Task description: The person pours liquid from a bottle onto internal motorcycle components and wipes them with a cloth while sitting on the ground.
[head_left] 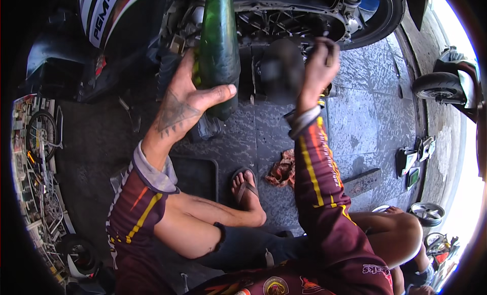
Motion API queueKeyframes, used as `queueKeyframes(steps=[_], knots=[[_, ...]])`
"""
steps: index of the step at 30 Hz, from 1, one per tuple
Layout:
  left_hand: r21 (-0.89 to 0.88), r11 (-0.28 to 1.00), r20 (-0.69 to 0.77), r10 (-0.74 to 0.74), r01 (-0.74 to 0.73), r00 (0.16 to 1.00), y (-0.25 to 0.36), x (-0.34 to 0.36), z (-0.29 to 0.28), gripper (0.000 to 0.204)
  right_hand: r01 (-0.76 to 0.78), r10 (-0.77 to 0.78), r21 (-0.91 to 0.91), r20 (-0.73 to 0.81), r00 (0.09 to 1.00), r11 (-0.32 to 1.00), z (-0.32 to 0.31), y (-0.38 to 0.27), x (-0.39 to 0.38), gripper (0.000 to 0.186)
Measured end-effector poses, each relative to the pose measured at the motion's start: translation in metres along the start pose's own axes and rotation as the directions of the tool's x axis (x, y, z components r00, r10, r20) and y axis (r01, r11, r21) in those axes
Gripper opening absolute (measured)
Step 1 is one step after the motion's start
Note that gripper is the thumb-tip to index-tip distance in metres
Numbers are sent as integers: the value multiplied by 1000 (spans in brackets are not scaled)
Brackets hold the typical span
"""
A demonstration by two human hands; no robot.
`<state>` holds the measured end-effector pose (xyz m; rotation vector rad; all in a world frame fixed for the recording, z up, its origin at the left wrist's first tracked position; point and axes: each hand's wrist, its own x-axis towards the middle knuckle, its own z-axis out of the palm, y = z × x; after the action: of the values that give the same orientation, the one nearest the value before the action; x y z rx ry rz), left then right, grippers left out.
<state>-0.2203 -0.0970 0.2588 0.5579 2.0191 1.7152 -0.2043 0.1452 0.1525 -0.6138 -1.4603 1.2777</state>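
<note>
My left hand (195, 94) is wrapped round a green glass bottle (219, 46), held upright in the picture with its upper end cut off by the frame edge. My right hand (319, 69) has its fingers curled closed, slightly smeared by motion. Right beside it, on its left, is a dark rounded thing (283, 69), too blurred to name; whether the fingers grip it is unclear. Beyond both hands lies the opened engine casing (284, 22) of a motorbike, with its ribbed inside showing.
A black wheel (388, 21) stands at the far right of the casing. On the tiled floor lie a crumpled reddish rag (280, 169) and a flat bar (361, 183). A dark tray (195, 181) is near my sandalled foot (246, 191). Another bike's wheel (439, 87) is at the right.
</note>
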Motion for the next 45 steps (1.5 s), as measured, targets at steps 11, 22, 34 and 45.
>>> queueKeyframes(steps=[11,22,34,45], knots=[[1,1000,3,12,-12,1000,-3,0,2,64,-284,314,330,-41,949,900,-51,-41,-3,11],[-37,999,-8,-6,6,1000,8,6,5,66,-223,189,111,258,947,968,18,26,-10,15],[-2,1000,-37,-13,13,999,6,7,2,59,-236,157,390,223,962,890,38,-35,-18,13],[25,999,-26,-26,26,999,2,8,8,58,-282,254,580,132,958,764,25,-34,-32,11]])
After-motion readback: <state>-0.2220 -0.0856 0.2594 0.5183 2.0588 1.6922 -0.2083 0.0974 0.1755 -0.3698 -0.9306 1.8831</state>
